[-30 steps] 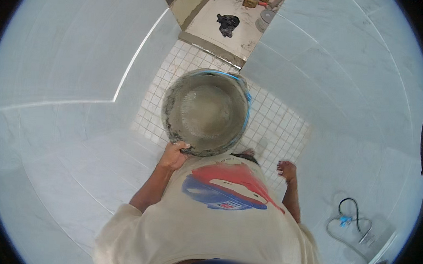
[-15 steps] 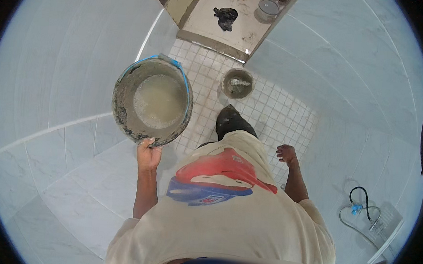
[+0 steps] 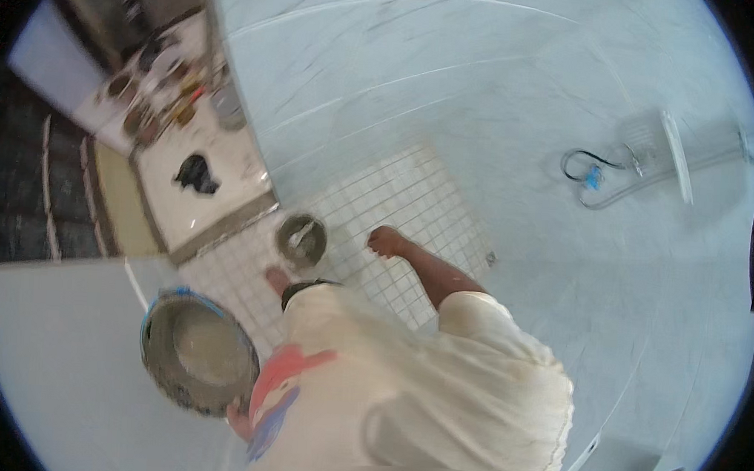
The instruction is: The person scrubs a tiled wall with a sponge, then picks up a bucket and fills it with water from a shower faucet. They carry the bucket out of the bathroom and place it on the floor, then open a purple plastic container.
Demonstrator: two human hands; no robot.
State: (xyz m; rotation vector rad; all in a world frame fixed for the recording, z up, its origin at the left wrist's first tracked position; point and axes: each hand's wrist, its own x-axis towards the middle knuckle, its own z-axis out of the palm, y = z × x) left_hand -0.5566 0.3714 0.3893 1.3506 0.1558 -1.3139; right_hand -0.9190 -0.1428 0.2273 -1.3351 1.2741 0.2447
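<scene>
A large mortar-crusted bucket [image 3: 156, 343] with a blue handle and cloudy water in it is at the left, tilted so its inside shows. My left hand [image 3: 239, 419] grips its near rim; my shirt covers part of that hand. Over the tiled floor hangs my right hand [image 3: 386, 242], empty, its fingers loosely curled and apart. Nearest to it is a small grey bucket [image 3: 289, 246] on the floor, with a pale tool or piece inside that I cannot make out. My bare foot [image 3: 278, 279] is just beside this small bucket.
A raised threshold [image 3: 224, 232] edges the small-tiled floor [image 3: 396, 194]. Beyond it lie a black plastic bag [image 3: 197, 174], a lidded grey pail [image 3: 228, 108] and several tools and containers. Marble-look walls enclose the right, with a black-and-silver hose [image 3: 579, 161].
My view and body have turned right. The large bucket is still in my left hand, now lower in view at the left. My right arm reaches farther out over the floor.
</scene>
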